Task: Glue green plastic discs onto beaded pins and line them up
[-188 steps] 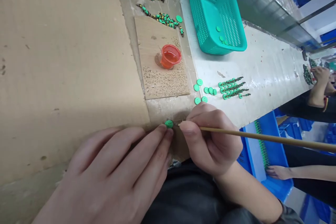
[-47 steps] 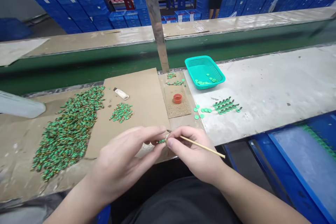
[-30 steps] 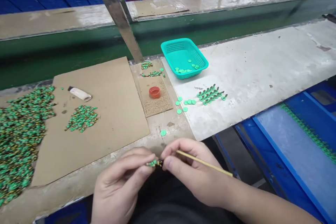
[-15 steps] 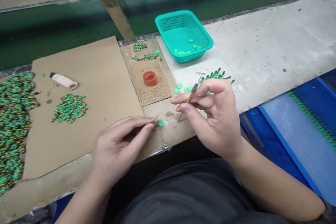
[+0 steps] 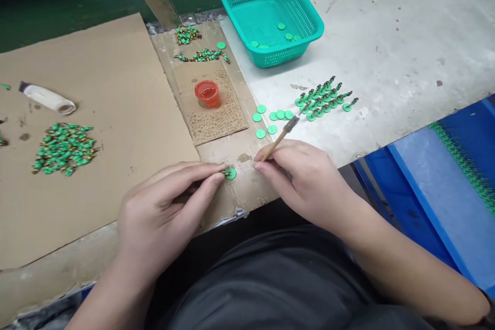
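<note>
My left hand point(image 5: 170, 206) is closed, thumb and forefinger pinching a tiny green-and-dark figurine point(image 5: 225, 171). A green disc point(image 5: 231, 174) shows just past those fingertips, against the figurine; whether the two are joined I cannot tell. My right hand point(image 5: 305, 180) pinches the lower end of a thin wooden-handled needle tool point(image 5: 279, 140). Its dark wrapped end and fine metal tip point up and away to the right. Several loose green discs point(image 5: 272, 129) lie beyond the right hand. Behind them, rows of green figurines stand on discs point(image 5: 323, 100).
A red cup point(image 5: 208, 94) sits on a speckled cardboard piece point(image 5: 220, 126). Farther back is a turquoise basket point(image 5: 270, 54) holding discs. On the left cardboard point(image 5: 127, 113) lie a white tube point(image 5: 48, 97) and a figurine pile point(image 5: 65, 148). A blue tray point(image 5: 433, 180) is at right, below table level.
My right hand has lowered, and its fingers have shifted to the needle tool's lower end. My left hand still pinches the figurine by the disc. The view has shifted, bringing the table closer.
</note>
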Demonstrator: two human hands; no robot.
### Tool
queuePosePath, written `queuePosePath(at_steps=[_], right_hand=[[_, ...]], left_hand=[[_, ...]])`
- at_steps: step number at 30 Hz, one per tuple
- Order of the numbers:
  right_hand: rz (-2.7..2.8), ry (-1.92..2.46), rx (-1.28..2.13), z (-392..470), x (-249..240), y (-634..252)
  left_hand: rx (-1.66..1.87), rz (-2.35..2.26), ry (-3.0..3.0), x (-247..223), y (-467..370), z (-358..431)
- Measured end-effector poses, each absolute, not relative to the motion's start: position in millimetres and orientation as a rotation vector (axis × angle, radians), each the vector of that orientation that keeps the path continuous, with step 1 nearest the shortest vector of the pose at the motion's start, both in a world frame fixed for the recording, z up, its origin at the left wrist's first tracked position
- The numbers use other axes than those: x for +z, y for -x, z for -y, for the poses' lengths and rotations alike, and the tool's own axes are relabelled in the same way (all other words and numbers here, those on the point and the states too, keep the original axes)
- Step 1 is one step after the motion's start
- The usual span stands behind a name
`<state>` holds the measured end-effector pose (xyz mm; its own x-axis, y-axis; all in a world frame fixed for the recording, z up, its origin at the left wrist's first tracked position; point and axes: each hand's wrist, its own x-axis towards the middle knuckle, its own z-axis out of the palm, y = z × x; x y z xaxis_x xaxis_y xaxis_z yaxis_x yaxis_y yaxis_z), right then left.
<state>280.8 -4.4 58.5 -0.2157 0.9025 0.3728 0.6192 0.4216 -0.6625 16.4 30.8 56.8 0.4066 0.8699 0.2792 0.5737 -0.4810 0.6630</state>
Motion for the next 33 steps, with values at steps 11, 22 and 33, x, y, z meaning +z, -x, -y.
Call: queuePosePath(at_steps=[11,22,33], right_hand=[[2.035,1.295,0.595,2,65,-288],[1.971,1.161,0.572,-5,55,-270],[2.036,1.170,0.467,-7,47,-261]], left_hand=[[0.845,-1.223,-2.282,57,-17,-30],[0.906,-1.222,-2.375,54,-23,-25],[0.896,-1.305,-2.239,55,-28,-20]])
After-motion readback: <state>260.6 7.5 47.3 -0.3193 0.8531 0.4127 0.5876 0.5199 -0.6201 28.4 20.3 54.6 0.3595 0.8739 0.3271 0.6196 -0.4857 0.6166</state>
